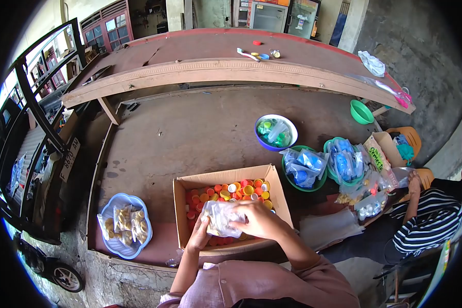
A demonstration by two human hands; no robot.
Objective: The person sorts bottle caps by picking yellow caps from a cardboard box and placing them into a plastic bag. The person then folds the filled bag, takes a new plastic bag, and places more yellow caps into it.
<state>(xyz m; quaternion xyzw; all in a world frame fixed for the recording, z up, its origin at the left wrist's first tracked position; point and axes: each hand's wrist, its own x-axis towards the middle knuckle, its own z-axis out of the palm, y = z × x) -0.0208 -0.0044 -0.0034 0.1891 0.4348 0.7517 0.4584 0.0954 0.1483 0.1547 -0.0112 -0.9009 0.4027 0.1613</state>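
Above a cardboard box [181, 218] filled with red, orange, yellow and white bottle caps [226, 193], both my hands hold a clear plastic bag [222, 218] with pale contents. My left hand [199, 235] grips the bag's left edge. The fingers of my right hand [252, 217] are closed on its right side. What exactly is inside the bag is hard to make out. Left of the box, a light blue basin [125, 250] holds several bags of tan pieces [123, 218].
Right of the box stand a purple-rimmed bowl [275, 148] and green basins [318, 184] of bagged blue and green items. A co-worker in a striped top [431, 218] sits at the right beside more bags [369, 205]. A raised shelf [215, 69] spans the table's back.
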